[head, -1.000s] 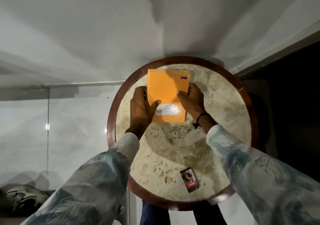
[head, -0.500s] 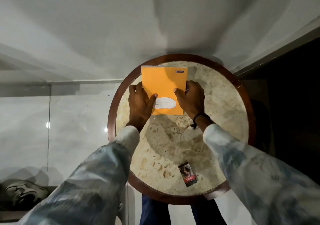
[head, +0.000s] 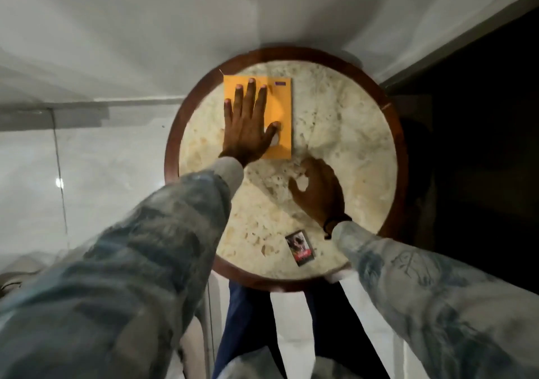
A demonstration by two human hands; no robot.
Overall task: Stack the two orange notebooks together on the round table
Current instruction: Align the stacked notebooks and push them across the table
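Note:
An orange notebook (head: pixel 281 107) lies flat on the far left part of the round table (head: pixel 350 133), a marble top with a dark wooden rim. Only one orange cover shows; I cannot tell whether a second notebook lies under it. My left hand (head: pixel 248 124) rests palm down on the cover with its fingers spread, holding nothing. My right hand (head: pixel 318 191) hovers over the bare marble just below the notebook's near right corner, fingers loosely curled and empty, a dark band on its wrist.
A small dark card or packet (head: pixel 300 247) lies near the table's front edge. The table stands against a white wall (head: pixel 204 28), with a dark opening (head: pixel 481 145) to the right. My legs in blue trousers (head: pixel 248 320) are below the table.
Both hands held the notebook's sides before. The notebook now sits further left and back, my left hand has moved on top of it, and my right hand has let go and pulled back.

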